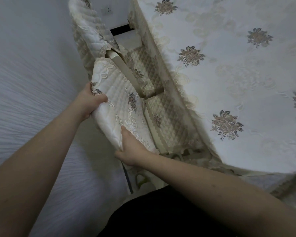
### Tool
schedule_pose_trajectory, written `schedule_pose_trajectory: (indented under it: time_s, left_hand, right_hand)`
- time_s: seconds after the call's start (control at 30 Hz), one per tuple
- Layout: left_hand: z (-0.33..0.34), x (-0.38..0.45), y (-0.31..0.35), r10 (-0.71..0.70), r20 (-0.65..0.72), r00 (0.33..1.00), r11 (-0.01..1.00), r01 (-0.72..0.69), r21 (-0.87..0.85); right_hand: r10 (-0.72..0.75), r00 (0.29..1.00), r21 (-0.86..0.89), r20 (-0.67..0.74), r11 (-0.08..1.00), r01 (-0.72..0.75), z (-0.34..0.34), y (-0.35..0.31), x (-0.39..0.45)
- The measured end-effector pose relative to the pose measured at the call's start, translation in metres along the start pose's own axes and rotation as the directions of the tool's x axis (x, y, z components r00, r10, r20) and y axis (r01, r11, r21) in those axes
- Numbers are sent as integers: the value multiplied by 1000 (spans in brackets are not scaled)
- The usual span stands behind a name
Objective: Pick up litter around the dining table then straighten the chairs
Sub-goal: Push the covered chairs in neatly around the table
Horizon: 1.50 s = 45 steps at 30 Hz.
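- The near chair [120,106], its back in quilted cream cover with embroidered flowers, stood tucked against the dining table's [229,65] left edge.
- Left hand [91,100] and right hand [132,149] each gripped the chair's back.
- No writing was readable.

The worktop [237,74] is running off the top and right edges, its cloth hiding everything beneath. The far chair [85,28] is being cut off at the top edge. The near chair [114,106] is showing no legs. Both hands are hiding fingertips behind its padded back: left hand [89,100], right hand [132,149]. The floor at left is smearing into blur.
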<state>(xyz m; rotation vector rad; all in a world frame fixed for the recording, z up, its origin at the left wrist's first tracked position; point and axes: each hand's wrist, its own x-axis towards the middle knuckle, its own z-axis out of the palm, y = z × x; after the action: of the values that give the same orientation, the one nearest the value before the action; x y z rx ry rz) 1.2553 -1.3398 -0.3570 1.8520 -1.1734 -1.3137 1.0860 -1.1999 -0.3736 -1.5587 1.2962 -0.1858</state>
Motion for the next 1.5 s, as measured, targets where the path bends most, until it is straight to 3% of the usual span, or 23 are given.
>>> schedule_pose_trajectory:
  time_s: [0.43,0.93,1.3,1.5]
  left_hand:
    - [14,-9,1,9,-16,1000,999,-8,45]
    - [19,-3,8,0,17,1000,994,-2,113]
    - [25,-1,16,10,40,999,954,-22,298]
    - [14,-4,30,-97,88,991,934,60,353]
  right_hand:
    - [16,999,-16,37,1000,-16,-16,17,-8]
    - [-35,999,33,-13,999,35,-27,17,-11]
    - [-91,995,85,-34,992,93,-35,21,-13]
    - [-97,994,78,51,993,93,-63,20,-5]
